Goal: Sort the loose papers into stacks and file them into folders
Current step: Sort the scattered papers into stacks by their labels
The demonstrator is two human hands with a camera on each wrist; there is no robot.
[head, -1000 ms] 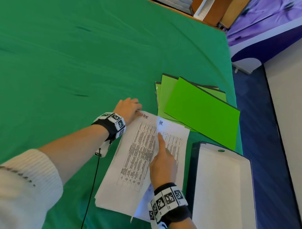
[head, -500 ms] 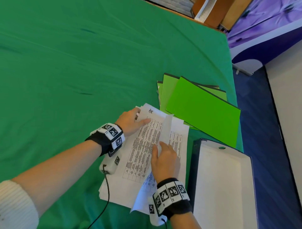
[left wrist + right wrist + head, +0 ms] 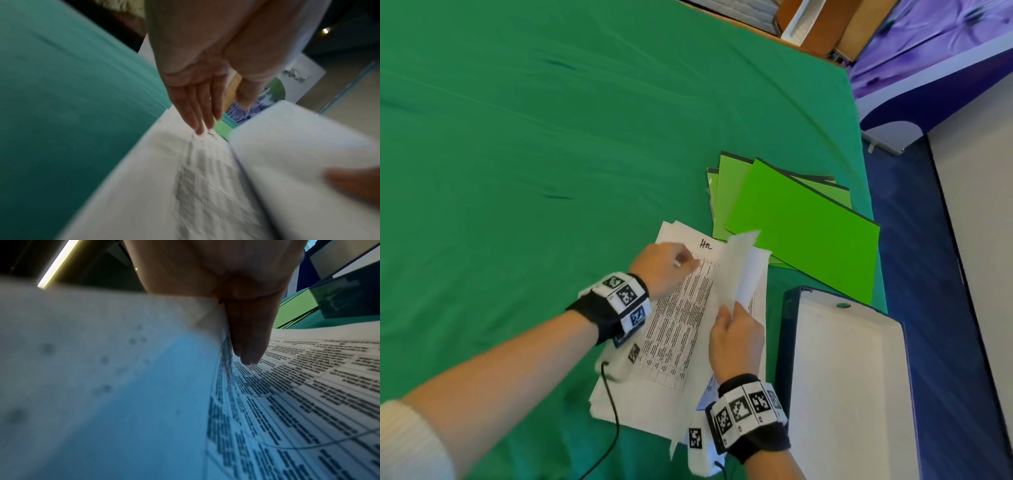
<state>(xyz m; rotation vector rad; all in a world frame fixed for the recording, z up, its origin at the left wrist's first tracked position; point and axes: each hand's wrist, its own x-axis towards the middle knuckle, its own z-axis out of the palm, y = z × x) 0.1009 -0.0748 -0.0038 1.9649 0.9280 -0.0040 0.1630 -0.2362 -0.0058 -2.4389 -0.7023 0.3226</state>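
The right hand [image 3: 736,337] pinches a white printed sheet [image 3: 739,270], lifted on edge just beyond its fingertips. The left hand [image 3: 662,270], fingers straight, presses the white paper stack [image 3: 681,329] beneath it. Bright green card folders [image 3: 801,226] lie beyond both hands.

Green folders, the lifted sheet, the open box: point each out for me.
green folders [image 3: 804,236], head view, top folder's cover.
lifted sheet [image 3: 739,260], head view, its raised blank side.
open box [image 3: 846,377], head view, white inner floor.
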